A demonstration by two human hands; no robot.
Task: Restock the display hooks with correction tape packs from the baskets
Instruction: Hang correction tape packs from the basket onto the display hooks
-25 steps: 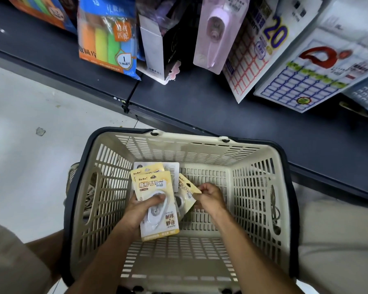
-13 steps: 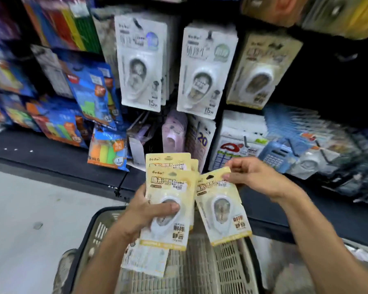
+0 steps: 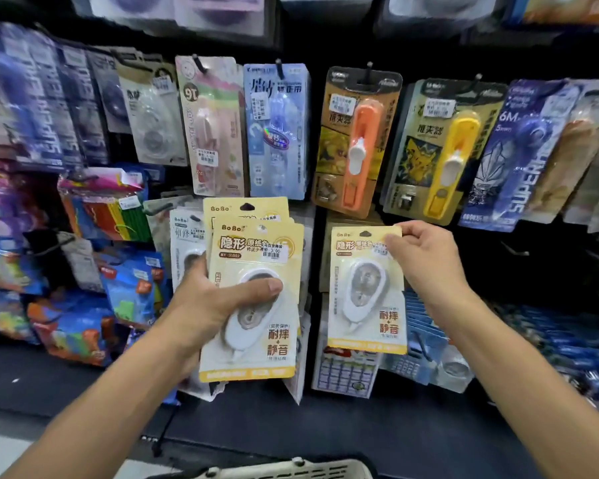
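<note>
Two hands raised, left hand (image 3: 210, 305) gripping stacked yellow packs (image 3: 253, 299), right hand (image 3: 426, 259) pinching single pack (image 3: 365, 292) top corner

light: even, bright centre | backing: dark | edges: smeared, wide-angle bend | glare: blister plastic

Two bare forearms, hands (image 3: 215, 302) unadorned, seemingly no sleeves

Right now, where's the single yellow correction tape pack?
In the head view it is right of centre, pinched at its top corner by the right hand: the single pack hangs below the orange clip pack, beside the stack in the left hand.
</note>
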